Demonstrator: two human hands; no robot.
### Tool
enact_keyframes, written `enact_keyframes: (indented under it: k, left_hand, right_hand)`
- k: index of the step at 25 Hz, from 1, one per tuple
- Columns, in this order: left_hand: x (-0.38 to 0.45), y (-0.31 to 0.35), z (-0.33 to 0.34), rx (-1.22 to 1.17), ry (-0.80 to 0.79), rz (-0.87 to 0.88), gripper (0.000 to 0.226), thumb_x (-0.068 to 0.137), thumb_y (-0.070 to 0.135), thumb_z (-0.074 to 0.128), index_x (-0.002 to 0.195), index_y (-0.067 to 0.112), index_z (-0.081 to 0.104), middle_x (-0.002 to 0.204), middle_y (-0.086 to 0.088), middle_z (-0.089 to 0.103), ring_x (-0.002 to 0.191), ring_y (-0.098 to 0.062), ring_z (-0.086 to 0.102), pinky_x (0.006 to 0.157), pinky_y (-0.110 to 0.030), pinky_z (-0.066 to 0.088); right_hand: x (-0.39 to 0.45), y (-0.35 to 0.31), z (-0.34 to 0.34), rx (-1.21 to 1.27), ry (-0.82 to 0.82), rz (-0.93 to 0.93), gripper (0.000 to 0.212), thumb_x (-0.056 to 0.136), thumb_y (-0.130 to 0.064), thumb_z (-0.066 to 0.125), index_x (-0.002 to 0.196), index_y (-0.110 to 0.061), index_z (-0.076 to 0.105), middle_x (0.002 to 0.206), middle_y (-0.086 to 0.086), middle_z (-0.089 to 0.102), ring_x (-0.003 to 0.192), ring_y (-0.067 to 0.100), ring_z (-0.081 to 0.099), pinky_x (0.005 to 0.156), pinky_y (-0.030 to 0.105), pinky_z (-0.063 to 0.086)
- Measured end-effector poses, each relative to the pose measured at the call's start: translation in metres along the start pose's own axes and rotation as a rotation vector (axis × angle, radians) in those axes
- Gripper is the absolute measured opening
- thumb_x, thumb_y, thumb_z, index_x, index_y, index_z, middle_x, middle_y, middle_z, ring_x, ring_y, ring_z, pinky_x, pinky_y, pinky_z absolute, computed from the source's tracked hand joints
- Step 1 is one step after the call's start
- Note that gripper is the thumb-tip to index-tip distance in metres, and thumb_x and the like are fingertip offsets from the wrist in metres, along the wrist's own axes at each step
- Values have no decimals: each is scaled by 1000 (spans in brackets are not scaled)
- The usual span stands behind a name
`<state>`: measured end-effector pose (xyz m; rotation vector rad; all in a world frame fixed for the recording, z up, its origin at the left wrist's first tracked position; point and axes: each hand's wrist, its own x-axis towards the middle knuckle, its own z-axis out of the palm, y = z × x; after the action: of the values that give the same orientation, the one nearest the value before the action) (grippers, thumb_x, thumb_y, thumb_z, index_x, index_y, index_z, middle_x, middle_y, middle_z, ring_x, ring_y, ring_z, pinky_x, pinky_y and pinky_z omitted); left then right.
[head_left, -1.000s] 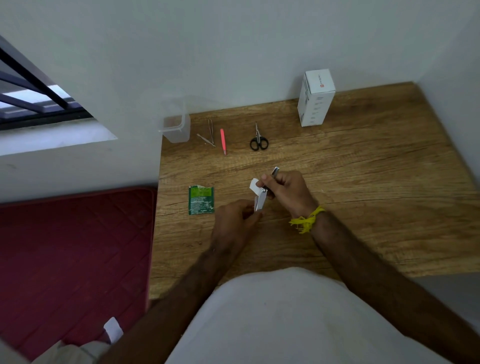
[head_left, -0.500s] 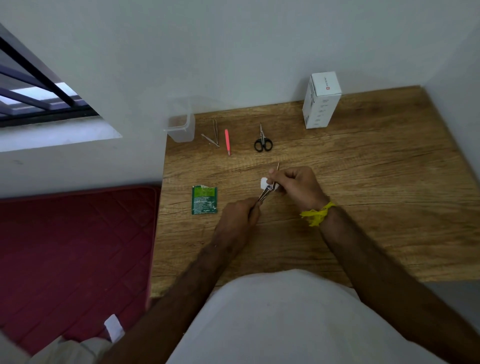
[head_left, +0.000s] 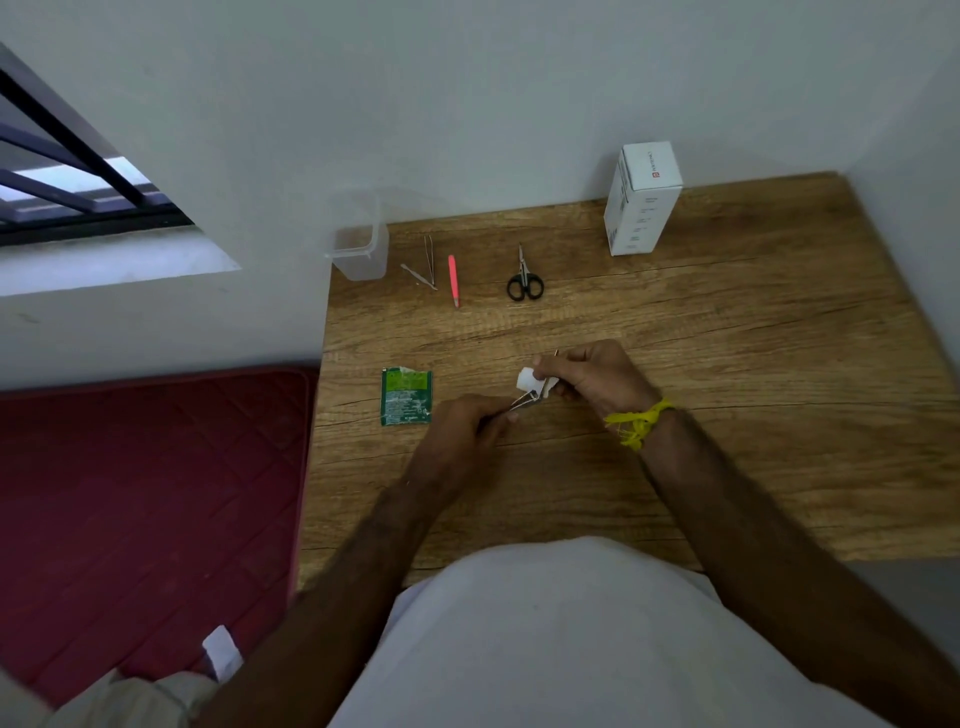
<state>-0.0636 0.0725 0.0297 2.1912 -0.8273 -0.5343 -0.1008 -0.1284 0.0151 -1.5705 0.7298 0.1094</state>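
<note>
My left hand (head_left: 467, 423) grips a small metal tool (head_left: 525, 400), its shiny tip pointing up and right toward my right hand. My right hand (head_left: 587, 376) pinches a small white wipe (head_left: 530, 380) against that tip, fingers curled; a thin metal end sticks out above its knuckles. Both hands hover just over the middle of the wooden table (head_left: 727, 389). A torn green sachet (head_left: 407, 396) lies flat to the left of my left hand.
Along the back of the table lie two metal tweezers (head_left: 425, 267), a pink tool (head_left: 453, 278) and black-handled scissors (head_left: 524, 280). A clear plastic container (head_left: 358, 249) stands at the back left corner, a white box (head_left: 641, 197) at the back right. A red mattress (head_left: 145, 493) lies left of the table.
The tool has swung from near upright to lying low between my hands. My right hand has slid the white wipe along toward its tip.
</note>
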Motion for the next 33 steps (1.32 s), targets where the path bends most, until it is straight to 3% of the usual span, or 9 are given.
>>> enact_keyframes:
  k: [6, 9, 13, 16, 18, 21, 26, 28, 33]
  left_hand:
    - [7, -7, -16, 697, 16, 211, 44, 89, 4, 67, 132, 9, 60, 117, -13, 66, 106, -30, 59, 84, -39, 50]
    - [9, -13, -22, 742, 77, 272, 47, 86, 2, 68, 132, 8, 60, 119, -13, 67, 106, -30, 60, 86, -40, 51]
    - [10, -11, -15, 681, 50, 72, 50, 100, 9, 48, 148, 15, 41, 142, -7, 54, 128, -25, 49, 103, -35, 40]
    - [5, -13, -11, 644, 82, 169, 50, 88, 1, 62, 137, 8, 54, 125, -13, 65, 110, -30, 62, 90, -41, 51]
    - [7, -27, -12, 627, 190, 277, 50, 76, -6, 72, 124, 5, 64, 108, -14, 71, 93, -31, 68, 76, -40, 56]
    - [10, -23, -15, 454, 250, 196, 37, 89, 3, 65, 125, 12, 66, 105, -9, 74, 91, -27, 68, 75, -37, 55]
    - [3, 0, 20, -187, 419, -266, 19, 99, 16, 59, 110, 13, 74, 76, 2, 71, 67, -11, 64, 67, -33, 58]
    - [4, 3, 30, -417, 412, -408, 20, 100, 18, 58, 94, 10, 76, 66, -4, 70, 58, -13, 64, 59, -32, 57]
    - [0, 6, 11, -822, 117, -639, 21, 100, 11, 57, 108, -3, 71, 80, -14, 71, 64, -17, 66, 58, -24, 58]
  right_hand:
    - [6, -8, -5, -100, -88, 174, 24, 78, -21, 83, 73, 1, 73, 68, 12, 69, 58, 16, 58, 54, 25, 47]
    - [5, -13, -4, -126, -137, 234, 23, 77, -21, 84, 73, -1, 73, 58, 6, 67, 49, 11, 56, 49, 21, 45]
    - [4, -17, 4, -190, -3, 109, 22, 78, -24, 84, 70, -6, 74, 63, 6, 69, 53, 7, 61, 56, 23, 54]
    - [7, -21, 1, -268, 13, 94, 22, 79, -26, 83, 76, -5, 75, 74, 9, 73, 64, 13, 63, 70, 32, 56]
    - [2, -24, -2, -166, -71, 172, 19, 80, -21, 81, 77, -3, 74, 77, 14, 71, 57, 13, 57, 56, 27, 52]
    - [-4, -23, -2, 49, -104, 251, 12, 82, -12, 77, 77, -2, 73, 86, 17, 69, 54, 11, 51, 47, 20, 43]
    - [-11, -19, 12, 270, -153, 406, 11, 89, -12, 70, 82, -3, 69, 79, 5, 66, 56, 8, 49, 48, 18, 40]
    - [-16, -11, 18, 149, -103, 330, 11, 85, -13, 75, 81, -3, 72, 83, 9, 71, 63, 13, 56, 57, 23, 46]
    - [-14, -15, 3, -518, 19, -206, 16, 85, -23, 77, 80, -7, 76, 69, -3, 64, 68, 8, 58, 59, 21, 43]
